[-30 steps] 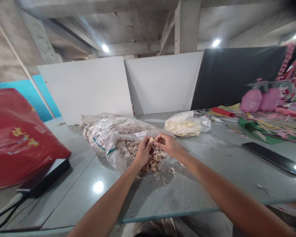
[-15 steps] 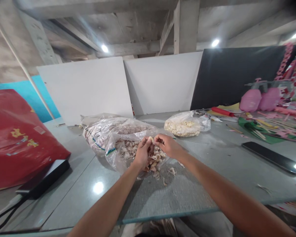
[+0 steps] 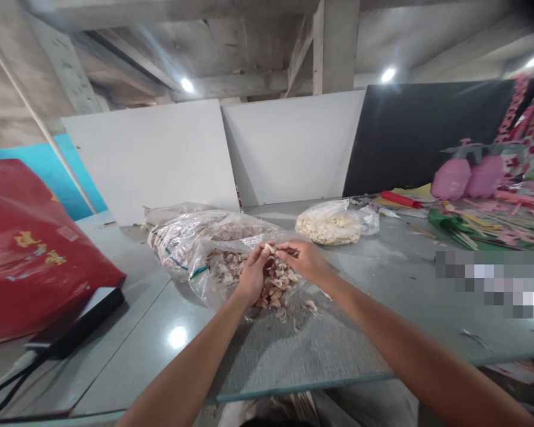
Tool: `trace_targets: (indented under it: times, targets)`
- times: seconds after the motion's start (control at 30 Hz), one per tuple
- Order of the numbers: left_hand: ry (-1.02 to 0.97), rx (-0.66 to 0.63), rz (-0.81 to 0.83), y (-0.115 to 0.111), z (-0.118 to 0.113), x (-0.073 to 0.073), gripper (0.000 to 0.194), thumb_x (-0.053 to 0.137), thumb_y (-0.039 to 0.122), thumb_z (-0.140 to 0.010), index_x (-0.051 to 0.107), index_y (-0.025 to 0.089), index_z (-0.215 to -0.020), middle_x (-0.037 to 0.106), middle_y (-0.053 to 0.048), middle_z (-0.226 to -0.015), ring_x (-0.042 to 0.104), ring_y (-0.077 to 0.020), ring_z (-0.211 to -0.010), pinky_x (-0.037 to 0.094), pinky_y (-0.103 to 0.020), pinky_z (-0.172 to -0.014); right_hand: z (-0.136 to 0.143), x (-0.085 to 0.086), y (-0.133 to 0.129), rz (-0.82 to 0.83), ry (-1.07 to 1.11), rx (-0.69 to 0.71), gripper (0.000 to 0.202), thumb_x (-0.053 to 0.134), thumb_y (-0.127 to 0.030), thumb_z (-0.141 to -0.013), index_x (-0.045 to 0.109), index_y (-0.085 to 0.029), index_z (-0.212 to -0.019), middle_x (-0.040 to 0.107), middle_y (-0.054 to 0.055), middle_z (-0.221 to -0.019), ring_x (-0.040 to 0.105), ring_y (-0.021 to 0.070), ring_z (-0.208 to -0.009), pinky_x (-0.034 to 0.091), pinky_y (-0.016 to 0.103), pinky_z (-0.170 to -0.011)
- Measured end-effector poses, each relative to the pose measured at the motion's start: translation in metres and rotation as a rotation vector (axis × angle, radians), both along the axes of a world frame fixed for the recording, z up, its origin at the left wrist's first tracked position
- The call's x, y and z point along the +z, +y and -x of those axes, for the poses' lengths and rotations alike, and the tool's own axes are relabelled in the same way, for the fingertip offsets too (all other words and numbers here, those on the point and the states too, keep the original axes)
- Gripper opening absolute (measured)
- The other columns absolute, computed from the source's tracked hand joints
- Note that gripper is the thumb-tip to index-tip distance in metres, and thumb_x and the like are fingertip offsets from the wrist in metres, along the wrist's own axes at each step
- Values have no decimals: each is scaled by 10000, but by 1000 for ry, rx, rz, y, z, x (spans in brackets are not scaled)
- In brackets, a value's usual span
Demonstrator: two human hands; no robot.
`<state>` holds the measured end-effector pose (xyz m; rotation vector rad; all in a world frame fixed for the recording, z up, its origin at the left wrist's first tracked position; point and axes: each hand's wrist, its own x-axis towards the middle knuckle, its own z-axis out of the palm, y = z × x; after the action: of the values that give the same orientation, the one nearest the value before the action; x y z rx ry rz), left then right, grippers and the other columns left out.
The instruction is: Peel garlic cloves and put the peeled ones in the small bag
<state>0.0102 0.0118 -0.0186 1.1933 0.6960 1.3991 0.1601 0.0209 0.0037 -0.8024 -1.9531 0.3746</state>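
A pale garlic clove (image 3: 270, 249) is pinched between the fingertips of both hands, above an open clear plastic bag (image 3: 204, 290). My left hand (image 3: 253, 276) grips the clove from the left, fingers closed. From the right, my right hand (image 3: 309, 261) has its thumb and fingers closed at the same clove. Below the hands lie brownish garlic cloves (image 3: 273, 293) and papery skins (image 3: 226, 270), in and at the mouth of the bag. Behind and right of my hands sits a clear bag of pale peeled cloves (image 3: 329, 228).
A large red bag (image 3: 40, 255) stands at the left beside a black power bank (image 3: 80, 320) with a cable. White boards (image 3: 160, 160) lean along the back. Pink spray bottles (image 3: 451, 178), sticks and coloured scraps lie at the right. A patch at the right is pixelated.
Both hands have stayed over the bag, with the fingers shifting slightly on the clove, which has turned a little. The view has moved slightly, and a patch at the right is now pixelated.
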Motion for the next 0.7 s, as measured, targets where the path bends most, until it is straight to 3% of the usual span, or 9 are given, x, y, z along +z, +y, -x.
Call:
trace_targets:
  times: [0.33,0.57,0.7]
  targets:
    - [108,-45,-71,1,0,-3,351,557,451,-759,547,174,-974,485,37,-668,412,-33,-450,354,-157,-405,0,0,0,-82,-80,-42,176,483,-220,-796,621,-172,-700,599,15,-716,517,110,-648,368,215,-618]
    - [38,-146,28,-6,-1,1,405,568,415,-756,468,230,-1103,420,73,-577,361,-40,-384,354,-168,-363,-2,-1,-1,-154,-133,-124,81,481,-191,-756,534,-175,-696,549,2,-692,469,104,-631,344,206,-604]
    - [27,-142,30,-5,-4,0,369,604,412,-726,521,192,-1010,442,55,-611,407,-42,-419,388,-178,-396,-2,1,-2,-175,-179,-140,60,480,-187,-753,529,-178,-720,551,6,-728,463,100,-634,339,209,-616]
